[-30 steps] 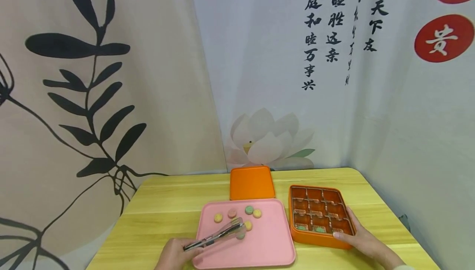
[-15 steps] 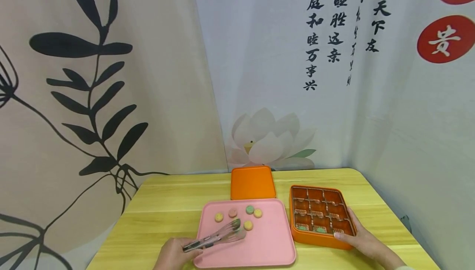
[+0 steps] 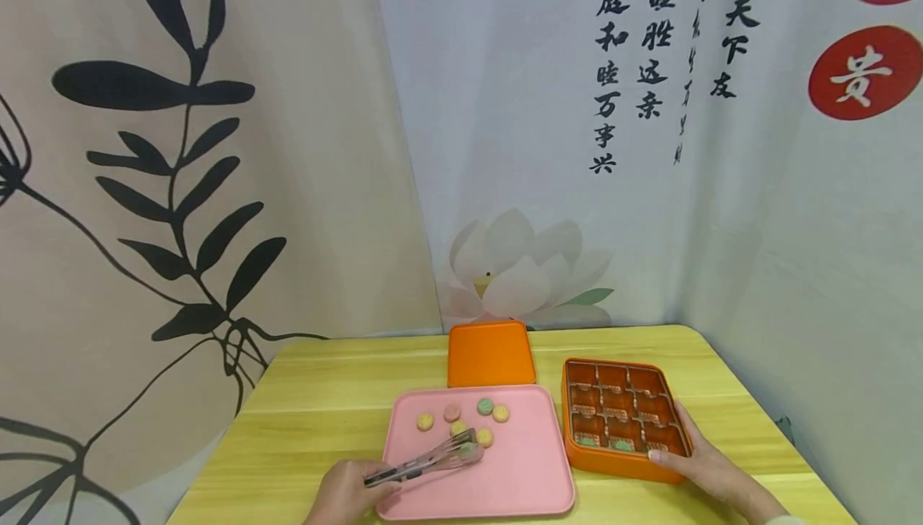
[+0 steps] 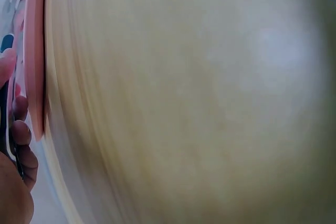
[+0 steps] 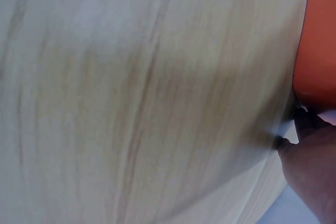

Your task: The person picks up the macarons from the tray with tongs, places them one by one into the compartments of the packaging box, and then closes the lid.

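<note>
Left hand: at the bottom of the frame, left of centre, the left hand (image 3: 346, 493) has its fingers curled round the handle of slim black-and-silver tongs with see-through ends (image 3: 414, 469).
Green macaron: a small round green macaron (image 3: 467, 449) lies at lower centre, between the tong ends as the head view shows it; whether they pinch it, I cannot tell.
Pink tray: the flat pink tray with rounded corners (image 3: 515, 485), at lower centre, also bears four yellow macarons (image 3: 425, 422), one pink macaron (image 3: 452, 413) and another green macaron (image 3: 485, 406).
Orange box: a square orange box with nine clear compartments (image 3: 616, 465) stands at lower right; green shows in the left and middle compartments of its nearest row.
Right hand: the right hand (image 3: 710, 473) grips the box's near right corner, thumb at the front edge.
Step in hand: apparently taking up the macaron with the tongs.
Next move: probably calls for a light, even squeeze before any lift.
</note>
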Tool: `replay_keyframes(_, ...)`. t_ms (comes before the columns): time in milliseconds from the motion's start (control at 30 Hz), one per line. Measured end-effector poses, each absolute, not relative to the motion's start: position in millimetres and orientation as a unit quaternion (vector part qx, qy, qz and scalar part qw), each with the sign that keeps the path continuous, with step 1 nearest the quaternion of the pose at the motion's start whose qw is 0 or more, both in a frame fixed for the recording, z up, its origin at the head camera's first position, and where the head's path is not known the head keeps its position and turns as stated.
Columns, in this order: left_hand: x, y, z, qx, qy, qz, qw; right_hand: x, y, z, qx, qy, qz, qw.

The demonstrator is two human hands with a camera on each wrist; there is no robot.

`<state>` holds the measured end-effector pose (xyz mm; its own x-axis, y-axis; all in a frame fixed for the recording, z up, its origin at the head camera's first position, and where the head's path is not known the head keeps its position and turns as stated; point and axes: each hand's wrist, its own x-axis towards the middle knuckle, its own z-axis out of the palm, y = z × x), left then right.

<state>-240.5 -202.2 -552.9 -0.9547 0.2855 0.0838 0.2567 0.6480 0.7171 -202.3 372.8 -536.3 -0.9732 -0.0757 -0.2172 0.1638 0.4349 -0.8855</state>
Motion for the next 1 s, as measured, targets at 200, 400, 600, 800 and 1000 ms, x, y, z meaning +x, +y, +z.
replay_keyframes(200, -239, -204, -552, 0.142, 0.900, 0.412, 0.024, -202, 373, -532, 0.032, 0.855, -0.506, 0.111)
replay_keyframes(400, -238, -207, -551, 0.121, 0.901, 0.415, 0.015, -201, 373, -533, 0.025, 0.855, -0.507, 0.108)
replay_keyframes(600, -238, -206, -549, 0.102, 0.906, 0.410, 0.010, -201, 374, -536, 0.022, 0.852, -0.512, 0.106)
replay_keyframes(800, -237, -201, -544, 0.099, 0.905, 0.413, 0.019, -200, 374, -535, 0.026, 0.855, -0.507, 0.106)
replay_keyframes(1000, -237, -198, -539, 0.098, 0.904, 0.415, 0.022, -199, 374, -535, 0.021, 0.846, -0.522, 0.103)
